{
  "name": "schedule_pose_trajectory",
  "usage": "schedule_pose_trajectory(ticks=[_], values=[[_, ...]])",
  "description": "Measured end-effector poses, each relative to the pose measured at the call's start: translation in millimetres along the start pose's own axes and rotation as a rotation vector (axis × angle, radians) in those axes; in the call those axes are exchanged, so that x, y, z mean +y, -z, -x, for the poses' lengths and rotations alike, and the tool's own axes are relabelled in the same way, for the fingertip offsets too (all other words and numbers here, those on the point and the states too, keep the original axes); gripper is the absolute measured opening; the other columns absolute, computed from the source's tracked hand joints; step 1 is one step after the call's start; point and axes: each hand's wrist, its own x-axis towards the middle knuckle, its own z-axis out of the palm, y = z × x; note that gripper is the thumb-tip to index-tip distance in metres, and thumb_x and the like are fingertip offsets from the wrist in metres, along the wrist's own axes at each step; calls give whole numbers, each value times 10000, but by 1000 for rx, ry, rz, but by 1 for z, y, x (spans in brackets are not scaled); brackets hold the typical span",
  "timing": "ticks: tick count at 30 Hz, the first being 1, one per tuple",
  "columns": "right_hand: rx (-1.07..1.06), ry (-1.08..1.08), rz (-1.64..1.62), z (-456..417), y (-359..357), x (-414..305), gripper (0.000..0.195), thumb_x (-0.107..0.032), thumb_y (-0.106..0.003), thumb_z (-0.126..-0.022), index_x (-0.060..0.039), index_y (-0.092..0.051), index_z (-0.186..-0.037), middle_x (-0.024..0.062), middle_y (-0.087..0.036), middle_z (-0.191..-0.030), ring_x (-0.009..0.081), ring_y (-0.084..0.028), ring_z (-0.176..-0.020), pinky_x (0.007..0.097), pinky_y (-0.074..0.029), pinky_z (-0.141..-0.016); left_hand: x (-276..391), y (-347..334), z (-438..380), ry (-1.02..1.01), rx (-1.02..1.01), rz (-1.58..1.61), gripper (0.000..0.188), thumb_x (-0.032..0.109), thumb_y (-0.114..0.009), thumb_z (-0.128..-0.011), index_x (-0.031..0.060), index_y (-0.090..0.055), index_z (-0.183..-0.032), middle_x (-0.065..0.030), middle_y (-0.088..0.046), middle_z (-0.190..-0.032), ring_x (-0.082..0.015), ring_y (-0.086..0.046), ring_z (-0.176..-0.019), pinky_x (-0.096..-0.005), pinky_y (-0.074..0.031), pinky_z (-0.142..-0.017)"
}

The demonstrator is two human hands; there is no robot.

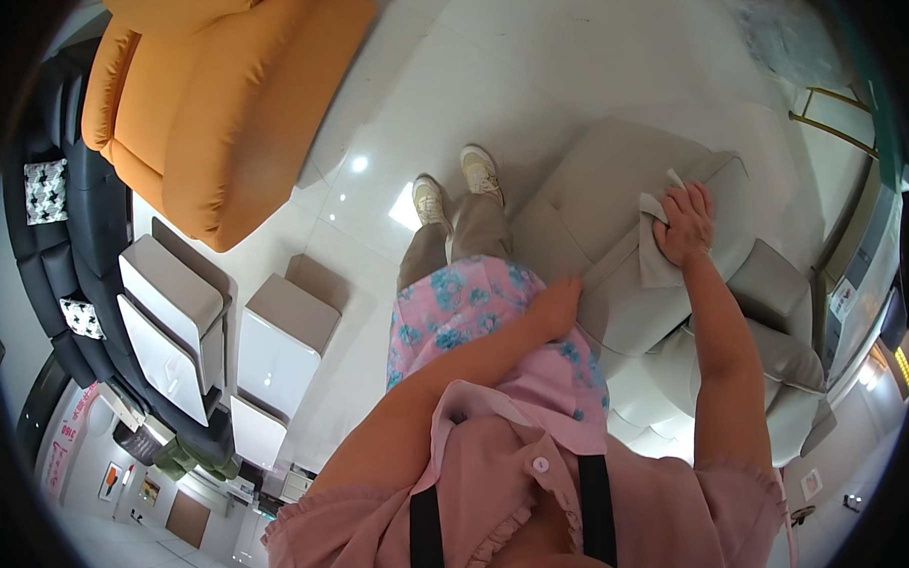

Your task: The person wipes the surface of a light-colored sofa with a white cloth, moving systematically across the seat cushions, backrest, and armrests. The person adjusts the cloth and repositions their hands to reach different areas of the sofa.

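Note:
My right hand (pixel 686 219) lies over a light grey cloth (pixel 658 260), pressing it on the rounded padded part of a grey upholstered sofa (pixel 616 169). Parts of the cloth stick out past the thumb and fingertips. My left hand (pixel 562 309) is lower down, in front of the pink floral apron (pixel 455 306) and beside the near edge of the sofa. Its fingers are blurred and partly hidden, so their hold is unclear.
An orange sofa (pixel 230 104) stands at the upper left. White and grey low tables (pixel 276 350) are at left, before a black sofa (pixel 95 199) with patterned cushions. Clear plastic wrapping (pixel 791 39) and gold-coloured metal legs (pixel 832 128) are at upper right.

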Motion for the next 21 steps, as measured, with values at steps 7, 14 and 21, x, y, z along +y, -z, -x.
schedule_pose_trajectory(ticks=[7, 14, 21], values=[[123, 50, -12, -2, -5, -1, 258, -178, -647, -716, -86, -643, -957, 67, -598, -1092, 312, -502, -1159, 483, -328, -1102, -23, -22, 18, 23, 45, 28, 217, 148, -563, -903, 18, -519, -1072, -228, -601, -1033, -422, -585, -963, -491, -471, -841], [225, 99, 83, 0, -3, -3, 209, -152, -633, -729, -62, -645, -917, 80, -628, -1026, 320, -541, -1081, 459, -386, -1037, -33, -36, 23, -23, 193, 78, 189, 185, -574, -915, 43, -552, -1039, -205, -608, -1010, -413, -587, -961, -488, -472, -837], [295, 125, 139, -2, -15, -2, 179, -198, -618, -753, -62, -643, -866, 78, -643, -987, 295, -556, -1033, 423, -420, -988, -36, -39, 39, -79, 397, -50, 170, 177, -577, -910, 45, -553, -1015, -200, -609, -1040, -403, -571, -1009, -488, -470, -851]])
